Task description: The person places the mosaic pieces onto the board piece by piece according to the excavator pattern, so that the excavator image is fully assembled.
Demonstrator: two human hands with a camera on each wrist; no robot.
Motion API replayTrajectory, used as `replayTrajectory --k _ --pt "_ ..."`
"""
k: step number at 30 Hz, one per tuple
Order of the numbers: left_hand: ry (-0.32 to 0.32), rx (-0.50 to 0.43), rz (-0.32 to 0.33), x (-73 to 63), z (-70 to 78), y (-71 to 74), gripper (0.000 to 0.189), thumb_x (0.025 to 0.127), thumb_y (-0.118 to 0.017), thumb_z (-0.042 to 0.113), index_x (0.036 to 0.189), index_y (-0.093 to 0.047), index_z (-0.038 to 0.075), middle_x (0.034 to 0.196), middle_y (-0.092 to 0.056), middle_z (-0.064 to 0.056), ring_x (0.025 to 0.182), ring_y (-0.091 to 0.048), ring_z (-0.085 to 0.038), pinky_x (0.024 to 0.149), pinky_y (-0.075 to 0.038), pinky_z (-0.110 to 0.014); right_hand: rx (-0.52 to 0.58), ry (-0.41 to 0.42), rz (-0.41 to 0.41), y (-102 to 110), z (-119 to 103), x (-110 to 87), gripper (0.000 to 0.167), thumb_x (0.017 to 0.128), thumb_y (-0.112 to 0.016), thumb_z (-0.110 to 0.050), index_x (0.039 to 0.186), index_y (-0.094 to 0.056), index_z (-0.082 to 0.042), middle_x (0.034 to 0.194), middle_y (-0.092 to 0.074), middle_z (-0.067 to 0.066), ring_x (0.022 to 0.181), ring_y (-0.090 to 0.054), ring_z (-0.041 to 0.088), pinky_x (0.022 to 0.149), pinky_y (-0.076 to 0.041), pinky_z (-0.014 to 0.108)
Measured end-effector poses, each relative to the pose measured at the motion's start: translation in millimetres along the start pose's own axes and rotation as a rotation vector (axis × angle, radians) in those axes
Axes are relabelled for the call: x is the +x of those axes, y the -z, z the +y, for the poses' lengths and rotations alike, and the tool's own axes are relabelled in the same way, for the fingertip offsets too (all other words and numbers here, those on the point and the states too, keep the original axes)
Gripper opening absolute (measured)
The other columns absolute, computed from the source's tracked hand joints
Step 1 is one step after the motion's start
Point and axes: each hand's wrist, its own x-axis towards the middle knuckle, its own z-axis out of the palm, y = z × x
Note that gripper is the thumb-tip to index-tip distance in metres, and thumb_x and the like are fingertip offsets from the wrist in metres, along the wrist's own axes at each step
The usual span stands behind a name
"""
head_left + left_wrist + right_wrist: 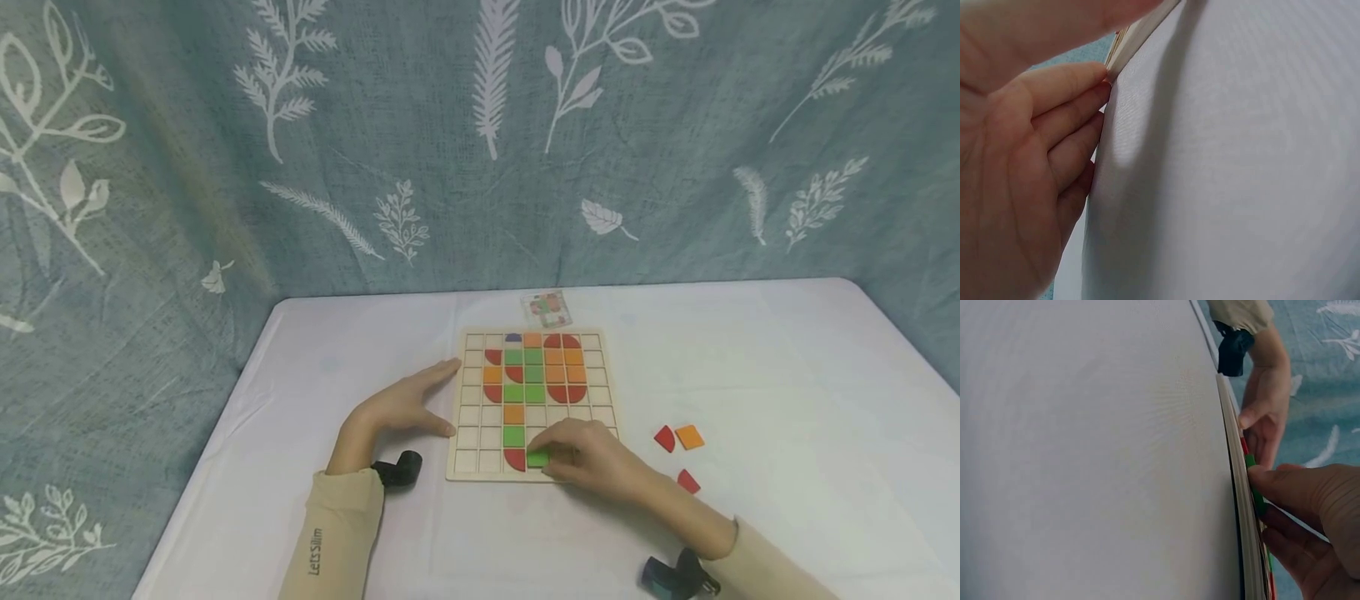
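A square wooden grid board [468,461] lies on the table, with red quarter-circle, green and orange square tiles in several of its cells. At its front row my right hand [596,457] pinches a green square tile [537,459] between thumb and fingers, beside a red quarter-circle tile [514,459]. In the right wrist view, that green tile [1255,487] sits at the board's edge, under the thumb. My left hand [401,404] touches the board's left edge with thumb and fingers spread apart. The left wrist view shows its fingers [1069,106] fairly straight against the board's side.
Right of the board lie an orange square tile [690,437] and two red quarter-circle tiles, one nearer the orange piece [664,438] and one closer to the right forearm [687,482]. A small pattern card [534,308] lies behind the board. A patterned curtain [450,167] hangs behind the white table [787,375].
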Motion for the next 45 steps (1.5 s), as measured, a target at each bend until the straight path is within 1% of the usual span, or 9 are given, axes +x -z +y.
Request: replayTrajectory --k 8,16,19,22,24,29,33,40,45 --pt "-0.002 -0.004 0.000 1.7 1.8 0.9 0.102 0.065 -0.082 0.027 0.147 -0.024 0.011 0.153 -0.018 -0.011 0.141 -0.013 -0.029 0.113 -0.015 -0.048 -0.012 0.002 -0.016 2.3 1.4 -2.6 0.024 0.079 -0.072 -0.011 0.103 -0.069 -0.013 0.100 -0.069 -0.007 0.094 -0.061 0.007 0.084 -0.052 0.026" --pt "-0.011 -0.007 -0.006 1.6 2.0 1.0 0.102 0.065 -0.082 0.027 0.147 -0.024 0.011 0.153 -0.018 -0.012 0.141 -0.013 -0.030 0.113 -0.015 -0.049 0.048 -0.014 -0.072 6.0 1.0 -6.7 0.025 0.082 -0.070 -0.023 0.107 -0.067 -0.018 0.103 -0.065 -0.012 0.082 -0.054 0.005 0.074 -0.049 0.020" --pt "-0.018 -0.004 -0.008 1.5 2.3 1.0 0.102 0.065 -0.082 0.027 0.147 -0.024 0.010 0.153 -0.018 -0.012 0.141 -0.013 -0.030 0.113 -0.015 -0.049 0.125 -0.020 -0.074 10.9 0.1 -7.7 0.026 0.084 -0.067 -0.024 0.109 -0.066 -0.018 0.105 -0.066 -0.009 0.090 -0.058 0.006 0.080 -0.051 0.024" --pt "-0.014 -0.010 -0.010 1.2 2.8 1.0 0.102 0.065 -0.082 0.027 0.147 -0.024 0.010 0.153 -0.018 -0.012 0.141 -0.013 -0.030 0.113 -0.015 -0.049 0.267 -0.054 -0.059 18.7 -0.1 -7.4 0.023 0.087 -0.064 -0.022 0.107 -0.066 -0.013 0.105 -0.067 -0.002 0.097 -0.061 0.011 0.084 -0.052 0.029" --pt "-0.007 -0.012 -0.009 1.0 2.9 0.9 0.102 0.065 -0.082 0.027 0.147 -0.024 0.011 0.153 -0.018 -0.012 0.141 -0.013 -0.031 0.113 -0.015 -0.050 0.374 -0.090 -0.068 24.7 -0.2 -7.0 0.020 0.089 -0.061 -0.020 0.105 -0.065 -0.009 0.100 -0.068 0.005 0.092 -0.063 0.015 0.083 -0.054 0.031" --pt "0.003 -0.007 -0.003 1.4 2.2 0.3 0.102 0.064 -0.083 0.027 0.147 -0.024 0.011 0.153 -0.019 -0.012 0.141 -0.014 -0.031 0.113 -0.016 -0.050 0.515 -0.099 -0.205 36.3 -1.0 -7.4 0.018 0.095 -0.049 -0.014 0.099 -0.064 -0.004 0.088 -0.064 0.015 0.076 -0.062 0.026 0.069 -0.056 0.035" --pt "0.005 -0.002 0.000 1.7 2.5 -0.3 0.102 0.064 -0.082 0.027 0.147 -0.024 0.011 0.153 -0.018 -0.012 0.141 -0.013 -0.031 0.113 -0.015 -0.050 0.534 -0.083 -0.271 40.2 -1.2 -10.4 0.017 0.096 -0.048 -0.013 0.095 -0.063 -0.005 0.086 -0.064 0.016 0.078 -0.061 0.027 0.069 -0.056 0.035" --pt "0.009 0.002 -0.004 2.0 0.7 -1.1 0.102 0.065 -0.082 0.028 0.147 -0.024 0.011 0.153 -0.018 -0.012 0.141 -0.013 -0.031 0.113 -0.015 -0.050 0.429 -0.096 -0.178 45.0 2.5 -21.3 0.014 0.093 -0.054 -0.017 0.100 -0.063 -0.008 0.090 -0.067 0.009 0.083 -0.063 0.020 0.074 -0.054 0.028" --pt "-0.003 0.004 0.000 0.9 -0.7 -0.9 0.102 0.065 -0.082 0.028 0.147 -0.024 0.010 0.153 -0.018 -0.013 0.141 -0.014 -0.031 0.113 -0.016 -0.050 0.422 -0.147 -0.083 53.2 11.1 -37.4 0.017 0.093 -0.054 -0.015 0.105 -0.062 -0.006 0.100 -0.066 0.011 0.093 -0.062 0.013 0.078 -0.054 0.028"
